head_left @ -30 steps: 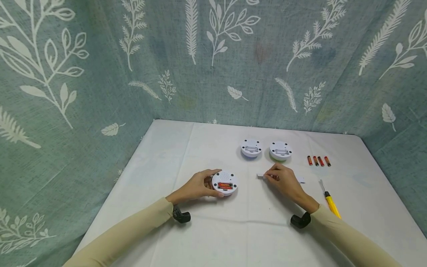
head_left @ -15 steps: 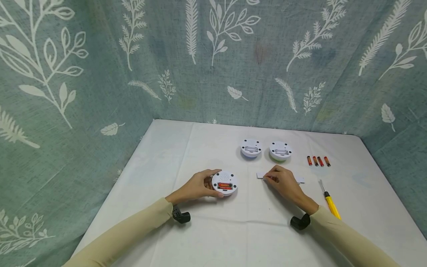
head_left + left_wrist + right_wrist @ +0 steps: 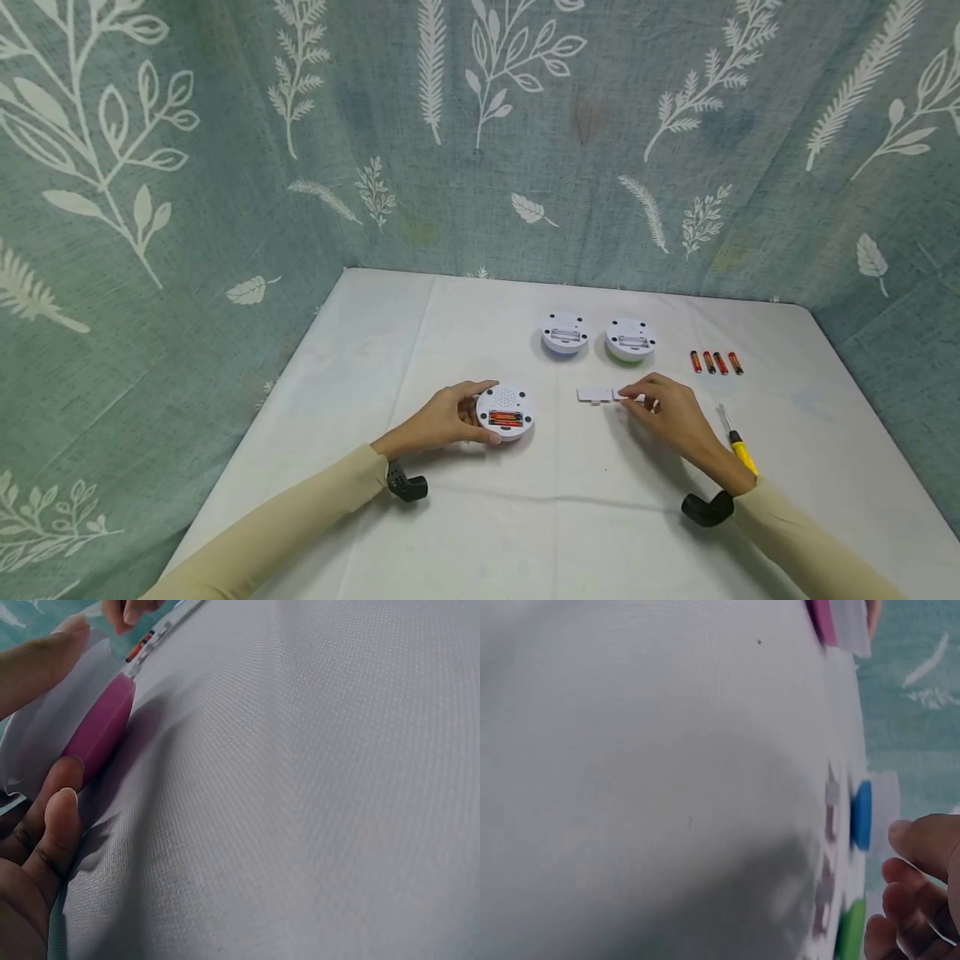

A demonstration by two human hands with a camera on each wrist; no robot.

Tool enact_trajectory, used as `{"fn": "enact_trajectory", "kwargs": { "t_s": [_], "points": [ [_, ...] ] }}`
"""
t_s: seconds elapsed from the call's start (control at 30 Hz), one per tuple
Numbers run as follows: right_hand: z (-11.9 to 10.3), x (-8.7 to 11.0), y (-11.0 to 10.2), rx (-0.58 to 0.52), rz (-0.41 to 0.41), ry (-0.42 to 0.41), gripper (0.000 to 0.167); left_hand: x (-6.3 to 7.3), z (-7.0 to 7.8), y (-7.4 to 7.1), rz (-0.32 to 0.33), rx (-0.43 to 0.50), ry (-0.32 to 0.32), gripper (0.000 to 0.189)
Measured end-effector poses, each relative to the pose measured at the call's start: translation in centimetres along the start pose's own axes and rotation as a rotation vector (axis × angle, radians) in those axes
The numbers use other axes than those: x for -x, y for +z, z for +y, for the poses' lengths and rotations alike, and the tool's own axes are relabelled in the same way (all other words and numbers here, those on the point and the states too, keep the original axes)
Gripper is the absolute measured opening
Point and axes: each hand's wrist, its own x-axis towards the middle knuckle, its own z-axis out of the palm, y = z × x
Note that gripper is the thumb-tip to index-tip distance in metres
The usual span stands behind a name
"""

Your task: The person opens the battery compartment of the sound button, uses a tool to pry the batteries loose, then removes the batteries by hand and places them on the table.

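My left hand [image 3: 442, 417] grips a round white battery device [image 3: 517, 398] by its side, thumb at the near edge and fingers behind. Its upturned back shows a speaker grille, dark feet and red-and-black batteries [image 3: 506, 417] in an uncovered compartment. A pink part [image 3: 105, 724] of it faces the table in the left wrist view. My right hand [image 3: 671, 417] hovers with loosely bent fingers over a row of small white battery covers [image 3: 595, 394], hiding part of the row. Thumb and fingers stand apart in the right wrist view, nothing between them.
Behind lie a white device with a blue part [image 3: 565, 335] and another with a green part [image 3: 631, 340], battery slots bare. Several batteries [image 3: 717, 362] line up at right. A yellow-handled screwdriver [image 3: 741, 450] lies partly behind the right forearm. A patterned curtain [image 3: 480, 167] hangs behind the table.
My right hand has left the leftmost battery cover, which it was touching and turning slightly, and moved right along the row. That cover now shows fully. The left hand and its device have stayed put.
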Motion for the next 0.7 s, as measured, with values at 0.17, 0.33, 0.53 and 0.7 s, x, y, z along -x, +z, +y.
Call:
{"fn": "enact_trajectory", "kwargs": {
  "t_s": [0.17,0.33,0.53,0.7],
  "points": [
    [0.8,1.5,-1.9,0.04,0.062,-0.008,0.017,0.0,0.3,-0.2,-0.009,-0.014,-0.005,0.088],
    [1.4,3.2,-4.0,0.08,0.092,0.013,0.018,0.0,0.4,-0.2,-0.013,-0.016,-0.009,0.076],
    [2.3,5.3,-6.0,0.129,0.118,0.072,0.02,-0.2,0.1,-0.2,-0.021,0.042,-0.022,0.069],
    [3.4,7.0,-7.0,0.176,0.105,0.149,0.023,-0.1,0.0,-0.2,-0.017,0.039,-0.018,0.07]
  ]
}}
